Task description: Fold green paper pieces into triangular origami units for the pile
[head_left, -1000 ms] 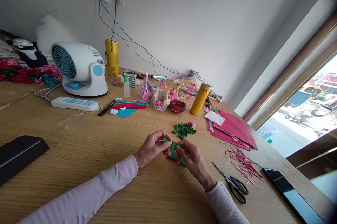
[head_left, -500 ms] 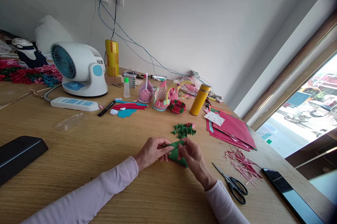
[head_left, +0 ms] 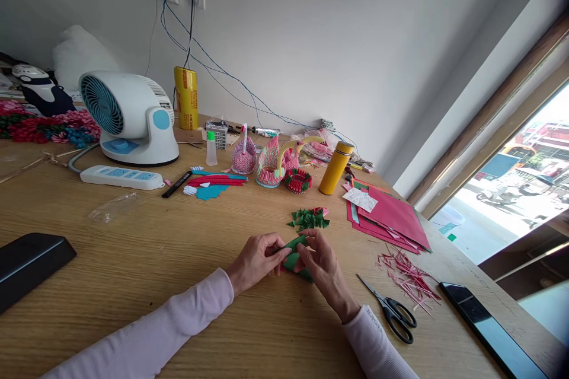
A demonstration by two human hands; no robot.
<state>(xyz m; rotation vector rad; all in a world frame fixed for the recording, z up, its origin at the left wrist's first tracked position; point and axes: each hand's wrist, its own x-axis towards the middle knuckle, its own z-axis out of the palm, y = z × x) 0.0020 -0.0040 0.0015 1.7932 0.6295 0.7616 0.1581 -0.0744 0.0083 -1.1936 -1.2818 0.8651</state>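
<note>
A sheet of green paper (head_left: pixel 293 261), with a folded upper edge, is held up between my two hands just above the wooden table. My left hand (head_left: pixel 259 257) pinches its left end between thumb and fingers. At the right end, my right hand (head_left: pixel 320 263) has thumb and fingers closed on the fold. The lower part of the sheet is partly covered by my right hand. Just beyond the hands lies a small pile of folded green paper pieces (head_left: pixel 309 219). Black-handled scissors (head_left: pixel 393 312) lie to the right of my right wrist.
Thin pink paper strips (head_left: pixel 409 277) and a phone (head_left: pixel 482 322) lie at the right, below stacked red paper (head_left: pixel 393 216). A yellow bottle (head_left: pixel 336 168) stands behind, near folded-paper baskets (head_left: pixel 269 162). At left are a fan (head_left: pixel 133 118), a power strip (head_left: pixel 122 177) and a black object (head_left: pixel 35 269).
The view has shifted slightly. Both hands keep hold of the green paper, and my right fingers have moved a little along its fold.
</note>
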